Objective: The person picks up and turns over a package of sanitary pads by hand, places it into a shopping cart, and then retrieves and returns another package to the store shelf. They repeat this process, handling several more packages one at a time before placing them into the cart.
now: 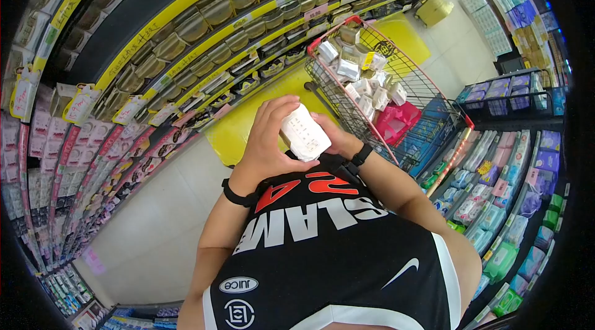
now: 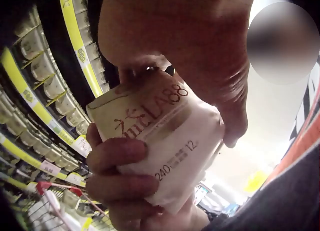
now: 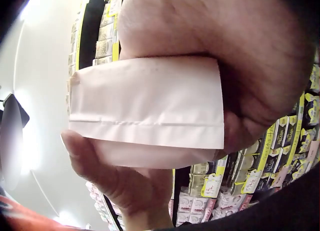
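Observation:
A small white paper-wrapped pack (image 1: 305, 134) with lines of small print on its upper face is held in front of the chest. My left hand (image 1: 263, 134) grips it from one side, fingers over its far edge and thumb along the near end. From the other side my right hand (image 1: 336, 138) holds it too; in the left wrist view curled fingers (image 2: 122, 163) wrap its side. Red lettering and a dark number code mark that face of the pack (image 2: 172, 131). The right wrist view shows a plain face of the pack (image 3: 150, 108) with a folded seam.
A wire shopping cart (image 1: 427, 91) with several white packs (image 1: 375, 91) and a pink bag (image 1: 396, 122) stands ahead to the right. Stocked shelves (image 1: 217, 20) with yellow price strips line the left side. More shelves (image 1: 496, 200) run along the right.

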Demonstrator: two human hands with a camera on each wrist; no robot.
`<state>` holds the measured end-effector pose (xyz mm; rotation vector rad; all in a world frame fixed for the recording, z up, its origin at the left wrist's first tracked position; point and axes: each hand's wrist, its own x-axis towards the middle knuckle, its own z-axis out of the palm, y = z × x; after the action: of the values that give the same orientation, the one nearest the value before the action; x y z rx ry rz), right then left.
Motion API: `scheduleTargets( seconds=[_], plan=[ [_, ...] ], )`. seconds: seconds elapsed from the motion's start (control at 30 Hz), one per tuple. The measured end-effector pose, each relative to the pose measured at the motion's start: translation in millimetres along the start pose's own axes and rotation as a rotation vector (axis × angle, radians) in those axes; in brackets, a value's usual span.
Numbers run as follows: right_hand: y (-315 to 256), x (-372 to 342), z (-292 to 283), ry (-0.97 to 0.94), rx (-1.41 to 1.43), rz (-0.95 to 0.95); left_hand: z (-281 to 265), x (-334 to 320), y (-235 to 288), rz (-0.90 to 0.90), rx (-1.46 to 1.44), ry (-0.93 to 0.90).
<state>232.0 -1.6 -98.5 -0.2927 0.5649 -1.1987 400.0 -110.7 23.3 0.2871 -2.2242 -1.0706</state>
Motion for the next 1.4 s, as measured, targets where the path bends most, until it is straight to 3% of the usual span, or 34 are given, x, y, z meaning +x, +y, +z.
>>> scheduleTargets(
  seconds=[0.13, 0.27, 0.37, 0.5, 0.6, 0.67, 0.93, 1.0, 1.1, 1.23, 1.4],
  plan=[
    [-2, 1, 4, 0.046, -0.014, -0.005, 2, 2, -2, 0.022, 0.008, -0.002],
    [0, 3, 3, -0.103, 0.121, -0.029, 4, 4, -4, 0.026, 0.022, 0.007],
    [-1, 3, 5, -0.073, 0.165, -0.051, 5, 6, -4, 0.022, 0.028, -0.006],
    [2, 2, 11, -0.001, 0.121, -0.178, 14, 12, 5, 0.026, 0.146, -0.053],
    [9, 5, 9, 0.106, 0.002, -0.384, 25, 16, 16, 0.058, 0.201, -0.036],
    [-8, 2, 33, 0.061, 0.0, -0.422, 32, 17, 20, 0.051, 0.297, -0.003],
    [-20, -6, 28, -0.026, -0.02, -0.418, 45, 18, 18, 0.123, 0.312, 0.037],
    [-2, 2, 3, -0.034, 0.06, -0.389, 47, 19, 21, 0.12, 0.291, 0.047],
    [-16, -13, 21, -0.034, 0.046, -0.425, 50, 21, 21, 0.126, 0.279, 0.029],
    [-31, -32, 37, 0.092, 0.034, -0.333, 56, 24, 20, 0.152, 0.275, 0.013],
    [-27, -22, 11, -0.021, 0.017, -0.412, 60, 29, 21, 0.172, 0.289, 0.012]
  ],
)
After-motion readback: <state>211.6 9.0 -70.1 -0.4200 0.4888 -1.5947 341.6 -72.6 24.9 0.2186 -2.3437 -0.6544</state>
